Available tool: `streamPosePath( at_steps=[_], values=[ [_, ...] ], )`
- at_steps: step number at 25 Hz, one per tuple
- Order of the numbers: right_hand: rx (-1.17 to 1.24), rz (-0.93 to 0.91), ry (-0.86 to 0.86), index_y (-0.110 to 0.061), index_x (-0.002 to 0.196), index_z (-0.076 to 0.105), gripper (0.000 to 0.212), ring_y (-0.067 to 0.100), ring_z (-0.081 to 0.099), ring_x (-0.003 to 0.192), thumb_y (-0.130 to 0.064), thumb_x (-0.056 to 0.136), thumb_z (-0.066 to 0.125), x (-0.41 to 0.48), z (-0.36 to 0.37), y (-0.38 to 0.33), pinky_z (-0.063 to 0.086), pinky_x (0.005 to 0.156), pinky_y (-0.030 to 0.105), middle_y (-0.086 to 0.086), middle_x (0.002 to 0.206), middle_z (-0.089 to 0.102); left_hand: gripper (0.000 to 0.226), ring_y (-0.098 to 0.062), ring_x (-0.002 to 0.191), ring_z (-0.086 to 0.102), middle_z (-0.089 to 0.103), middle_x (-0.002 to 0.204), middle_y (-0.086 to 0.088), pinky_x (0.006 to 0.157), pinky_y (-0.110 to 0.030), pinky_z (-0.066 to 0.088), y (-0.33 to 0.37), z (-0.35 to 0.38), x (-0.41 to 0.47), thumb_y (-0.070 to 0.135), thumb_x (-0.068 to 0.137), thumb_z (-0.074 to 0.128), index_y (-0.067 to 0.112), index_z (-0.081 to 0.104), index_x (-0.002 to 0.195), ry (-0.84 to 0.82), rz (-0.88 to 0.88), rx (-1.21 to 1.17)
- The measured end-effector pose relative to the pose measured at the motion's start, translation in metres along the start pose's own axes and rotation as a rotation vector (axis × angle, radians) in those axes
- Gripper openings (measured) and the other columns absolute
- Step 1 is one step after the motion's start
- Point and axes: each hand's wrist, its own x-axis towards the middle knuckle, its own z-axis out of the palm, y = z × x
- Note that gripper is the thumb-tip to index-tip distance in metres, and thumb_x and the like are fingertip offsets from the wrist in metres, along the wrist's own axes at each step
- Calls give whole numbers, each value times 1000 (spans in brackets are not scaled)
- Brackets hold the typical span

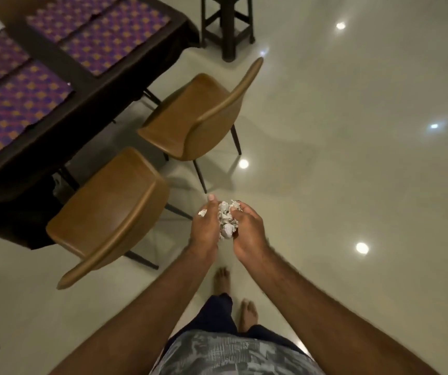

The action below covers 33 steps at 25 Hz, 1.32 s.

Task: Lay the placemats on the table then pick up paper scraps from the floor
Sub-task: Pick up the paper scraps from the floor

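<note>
Your grey patterned shirt [233,355] sits at bottom centre. Above it, mid-frame, your left hand [205,227] and right hand [248,235] cup the crumpled paper scraps [227,221] between them, fingers curled round the wad. 4 placemats [14,115] lie flat on the worktop [104,98], upper left.

Placemats [20,109]: four in view, purple with orange diamond pattern, flat on table [114,90], two side-by-side pairs, dark strip of table between pairs, edges roughly parallel to table edge.

Scraps [227,220]: white crumpled wads, bunched together, off table's near side, above floor, cupped between left hand [205,226] and right hand [247,234].
</note>
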Motion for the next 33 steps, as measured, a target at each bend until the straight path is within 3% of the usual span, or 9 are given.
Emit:
streamPosePath(
  at_steps=[3, 8, 12, 15, 21, 29, 33],
  values=[
    [62, -47, 72, 2, 117, 62, 27, 36, 70, 92, 3, 93, 50, 34, -2, -44, 57, 84, 44, 25, 106, 71, 56, -32, 93, 77, 79, 97, -15, 93, -54, 58, 20, 46, 34, 57, 102, 47, 8, 75, 105, -73, 9, 27],
    [140, -86, 123, 1, 120, 60, 26, 34, 72, 94, 1, 95, 52, 87, -16, -125, 59, 80, 41, 24, 107, 72, 52, -30, 90, 77, 79, 93, -12, 87, -48, 61, 61, 133, 78, 54, 104, 46, 11, 75, 98, -185, 20, 87],
    [132, -90, 155, 1, 120, 61, 28, 39, 69, 104, 1, 94, 51, 149, -25, -197, 56, 92, 47, 25, 111, 71, 53, -30, 90, 77, 79, 93, -12, 85, -46, 62, 94, 209, 126, 54, 104, 45, 11, 75, 100, -205, 13, 91],
    [86, -79, 131, 0, 120, 61, 28, 41, 69, 104, 1, 94, 51, 201, -29, -267, 57, 90, 48, 25, 111, 71, 54, -31, 91, 77, 79, 94, -13, 84, -42, 61, 128, 278, 163, 53, 106, 42, 10, 74, 102, -168, 14, 54],
    [-4, -23, 67, -2, 119, 62, 28, 43, 69, 102, 0, 93, 52, 294, -10, -394, 59, 84, 50, 26, 111, 70, 54, -30, 93, 77, 79, 97, -13, 93, -52, 59, 199, 382, 235, 52, 106, 41, 11, 75, 106, -67, 0, -39],
    [-125, -9, 23, -7, 99, 67, 17, 31, 72, 81, 2, 93, 54, 429, 82, -494, 58, 73, 39, 18, 92, 73, 46, -33, 89, 77, 78, 91, -14, 89, -57, 59, 292, 445, 376, 55, 96, 59, 13, 76, 93, 76, 61, -86],
    [-170, 32, 51, -3, 97, 65, 15, 33, 72, 80, 4, 90, 54, 499, 146, -526, 58, 68, 37, 21, 91, 72, 49, -39, 88, 74, 75, 88, -19, 82, -56, 60, 347, 458, 453, 51, 96, 61, 3, 70, 90, 155, 55, -110]
  ],
)
